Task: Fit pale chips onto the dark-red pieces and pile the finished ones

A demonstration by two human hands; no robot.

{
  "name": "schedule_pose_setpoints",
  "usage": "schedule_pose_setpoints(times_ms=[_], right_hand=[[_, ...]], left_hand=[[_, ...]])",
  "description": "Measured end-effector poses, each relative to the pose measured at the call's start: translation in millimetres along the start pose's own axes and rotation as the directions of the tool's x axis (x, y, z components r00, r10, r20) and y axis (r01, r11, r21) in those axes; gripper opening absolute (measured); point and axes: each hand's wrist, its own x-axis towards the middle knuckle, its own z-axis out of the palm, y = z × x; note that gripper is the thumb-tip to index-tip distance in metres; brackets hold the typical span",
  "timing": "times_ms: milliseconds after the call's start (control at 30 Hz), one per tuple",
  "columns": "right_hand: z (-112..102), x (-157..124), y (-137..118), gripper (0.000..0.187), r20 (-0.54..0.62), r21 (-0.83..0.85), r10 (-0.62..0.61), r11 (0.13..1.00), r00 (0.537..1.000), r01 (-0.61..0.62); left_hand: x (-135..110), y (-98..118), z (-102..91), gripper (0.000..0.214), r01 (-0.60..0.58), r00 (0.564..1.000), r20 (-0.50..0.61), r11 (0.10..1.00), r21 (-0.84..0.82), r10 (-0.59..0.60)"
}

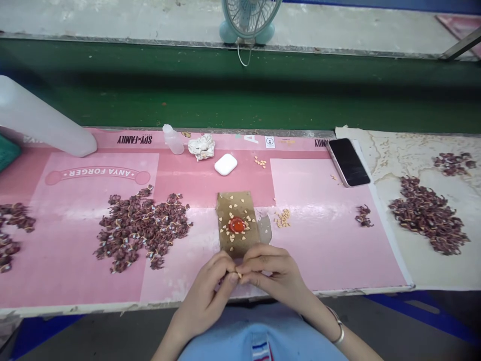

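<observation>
My left hand (pixel 213 287) is closed in a pinch near the table's front edge. Between its fingers a bit of a small dark reddish-brown piece (pixel 221 282) shows, much like those in the piles. Fingertips of my right hand (pixel 271 271) meet the left ones, pinched at a tiny tan chip (pixel 239 275); the fingers partly cover it. Just beyond both hands lies a brown rectangular pad (pixel 224 200), strewn with small tan chips around a glossy orange-red blob (pixel 236 224). To its right is a little heap of the same chips (pixel 282 218).
Dark reddish-brown pieces form a large pile (pixel 139 228) at left and another pile (pixel 430 215) at right. Toward the back are a small translucent bottle (pixel 173 140), crumpled paper (pixel 202 147), a white case (pixel 226 164), a phone (pixel 349 163) and a fan (pixel 250 20).
</observation>
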Motion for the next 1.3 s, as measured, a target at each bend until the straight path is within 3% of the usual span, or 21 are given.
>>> schedule_pose_setpoints(times_ms=[100,333,500,600,700,800,900,1000,1233,1300], right_hand=[[1.5,-0.1,0.2,0.013,0.012,0.01,0.031,0.999,0.999,-0.031],[3.3,2.0,-1.0,0.016,-0.041,-0.078,-0.024,0.997,0.999,0.021],[-11.0,12.2,16.2,0.015,-0.196,-0.293,-0.062,0.956,0.979,0.002],[-18.2,14.8,30.7,0.018,-0.227,-0.389,-0.07,0.921,0.971,-0.025],[-20.3,15.0,39.0,0.02,-0.221,-0.396,-0.068,0.918,0.973,-0.026],[-20.9,15.0,41.5,0.018,-0.198,-0.408,-0.06,0.913,0.978,-0.027],[-21.7,15.2,42.3,0.017,-0.186,-0.431,-0.038,0.901,0.982,-0.047],[-22.0,14.8,43.6,0.017,-0.185,-0.446,-0.022,0.893,0.982,-0.064],[-22.9,15.3,40.9,0.017,-0.213,-0.437,-0.068,0.899,0.975,-0.033],[-22.3,17.1,33.5,0.018,-0.222,-0.4,-0.058,0.916,0.973,-0.036]], left_hand=[[-0.4,0.3,-0.9,0.041,0.036,0.999,-0.005,0.999,-0.005,-0.036],[0.6,0.2,0.2,0.041,0.05,0.998,-0.028,0.998,-0.033,-0.051],[-2.4,-0.2,-11.6,0.034,0.06,0.993,-0.109,0.998,0.032,-0.056],[-5.7,-4.6,-18.1,0.031,0.062,0.98,-0.195,0.995,0.072,-0.047],[-9.7,-11.5,-17.4,0.026,0.084,0.944,-0.324,0.994,0.065,-0.059],[-12.4,-15.2,-13.5,0.02,0.128,0.849,-0.514,0.992,-0.02,-0.12],[-13.1,-12.9,-12.7,0.018,0.167,0.767,-0.608,0.978,-0.124,-0.208],[-12.5,-10.4,-15.5,0.014,0.174,0.743,-0.633,0.976,-0.131,-0.218],[-11.3,-19.7,-17.9,0.019,0.178,0.731,-0.675,0.983,0.046,-0.1],[-9.8,-18.1,-15.6,0.016,0.164,0.74,-0.661,0.986,-0.007,-0.128]])
